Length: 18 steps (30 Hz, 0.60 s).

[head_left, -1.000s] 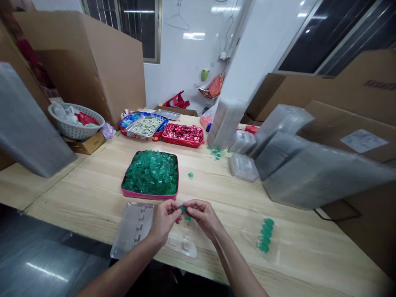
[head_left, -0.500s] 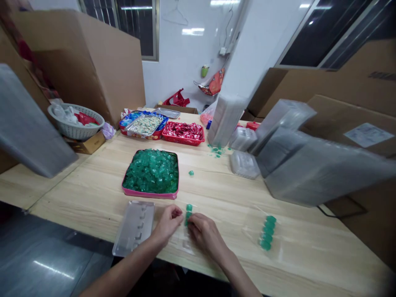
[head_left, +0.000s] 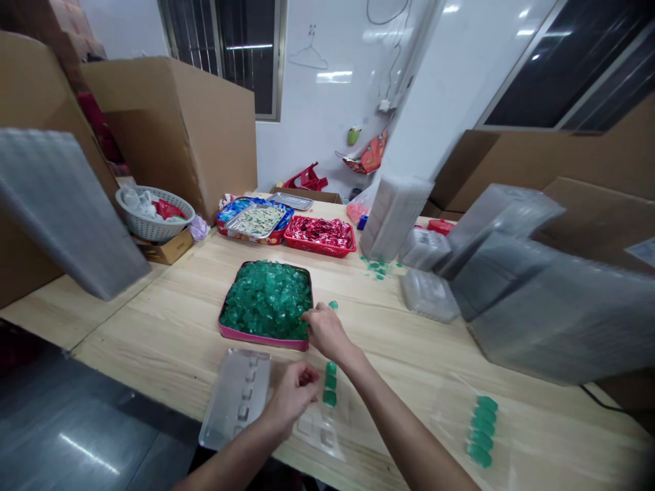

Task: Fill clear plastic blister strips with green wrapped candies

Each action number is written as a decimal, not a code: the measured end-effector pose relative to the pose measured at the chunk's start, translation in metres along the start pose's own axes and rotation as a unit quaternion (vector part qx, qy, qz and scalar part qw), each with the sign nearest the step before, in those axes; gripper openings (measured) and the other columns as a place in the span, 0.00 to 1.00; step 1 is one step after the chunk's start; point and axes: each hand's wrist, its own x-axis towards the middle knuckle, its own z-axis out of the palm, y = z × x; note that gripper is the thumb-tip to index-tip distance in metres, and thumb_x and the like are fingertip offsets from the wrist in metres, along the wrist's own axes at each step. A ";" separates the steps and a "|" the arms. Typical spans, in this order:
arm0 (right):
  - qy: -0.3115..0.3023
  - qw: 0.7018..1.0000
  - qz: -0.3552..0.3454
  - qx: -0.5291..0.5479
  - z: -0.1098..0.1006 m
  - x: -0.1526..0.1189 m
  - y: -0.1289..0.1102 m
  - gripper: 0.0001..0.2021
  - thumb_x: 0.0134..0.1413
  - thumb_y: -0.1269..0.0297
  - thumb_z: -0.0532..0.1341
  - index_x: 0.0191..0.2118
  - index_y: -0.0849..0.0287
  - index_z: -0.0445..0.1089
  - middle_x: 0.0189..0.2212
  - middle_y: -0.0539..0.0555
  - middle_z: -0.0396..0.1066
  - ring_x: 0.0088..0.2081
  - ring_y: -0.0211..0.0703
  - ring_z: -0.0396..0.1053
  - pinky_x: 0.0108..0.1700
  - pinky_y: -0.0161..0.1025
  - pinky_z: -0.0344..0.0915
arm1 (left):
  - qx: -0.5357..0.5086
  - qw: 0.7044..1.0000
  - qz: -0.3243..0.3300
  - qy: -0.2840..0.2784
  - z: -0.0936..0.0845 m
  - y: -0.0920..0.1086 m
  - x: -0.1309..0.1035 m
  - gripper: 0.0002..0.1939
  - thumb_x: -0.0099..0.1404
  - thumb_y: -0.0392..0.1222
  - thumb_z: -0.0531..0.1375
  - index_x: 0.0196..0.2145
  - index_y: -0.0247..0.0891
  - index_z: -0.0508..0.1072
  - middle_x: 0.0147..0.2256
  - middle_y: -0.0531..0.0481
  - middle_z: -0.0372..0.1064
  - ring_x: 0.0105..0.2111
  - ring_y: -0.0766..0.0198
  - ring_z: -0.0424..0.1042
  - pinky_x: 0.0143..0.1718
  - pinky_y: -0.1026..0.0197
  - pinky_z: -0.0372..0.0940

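My right hand (head_left: 327, 332) reaches to the right edge of a pink-rimmed tray (head_left: 263, 341) heaped with green pieces (head_left: 269, 296); its fingers are pinched at the pieces, and what they hold is hidden. My left hand (head_left: 297, 392) hovers just left of a clear plastic tray (head_left: 326, 436), its fingers curled together, with anything between them too small to make out. Green pieces (head_left: 330, 397) sit in a column in that clear tray, above bare slots. Left of my left hand lies another clear tray (head_left: 238, 399) with a row of slots. A filled clear tray (head_left: 481, 433) lies at the right.
Behind are a red tray of red packets (head_left: 320, 235), a tray of pale pieces (head_left: 258, 221) and a basket (head_left: 156, 217). Stacked clear plastic trays (head_left: 563, 307) stand at the right, more (head_left: 76, 211) at the left. Loose green pieces (head_left: 379, 267) lie near a stack.
My right hand has left the clear tray and moved up to the heaped green pieces. My left hand stays beside the clear tray. The camera view has shifted.
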 end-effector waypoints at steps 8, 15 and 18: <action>-0.038 0.999 -0.001 -0.011 0.011 0.022 -0.008 0.09 0.41 0.77 0.58 0.31 0.65 0.74 0.32 0.64 0.75 0.41 0.52 0.67 0.41 0.41 0.53 | -0.013 1.000 0.004 0.005 -0.010 0.010 -0.005 0.04 0.46 0.36 0.59 0.24 0.35 0.67 0.21 0.53 0.63 0.24 0.66 0.63 0.27 0.63 0.58; -0.003 0.996 -0.012 0.091 0.011 0.012 0.004 0.09 0.45 0.77 0.57 0.27 0.60 0.74 0.27 0.55 0.74 0.40 0.46 0.66 0.40 0.38 0.50 | -0.058 0.998 -0.004 0.029 -0.012 0.021 -0.005 0.07 0.44 0.40 0.63 0.21 0.35 0.68 0.19 0.53 0.65 0.23 0.65 0.65 0.26 0.63 0.60; 0.025 0.989 -0.014 0.148 0.014 0.011 0.007 0.09 0.43 0.78 0.57 0.24 0.61 0.73 0.25 0.55 0.73 0.38 0.45 0.66 0.40 0.38 0.51 | -0.081 0.996 -0.011 0.037 -0.014 0.021 -0.003 0.10 0.42 0.41 0.65 0.20 0.35 0.68 0.19 0.52 0.66 0.22 0.66 0.65 0.26 0.63 0.60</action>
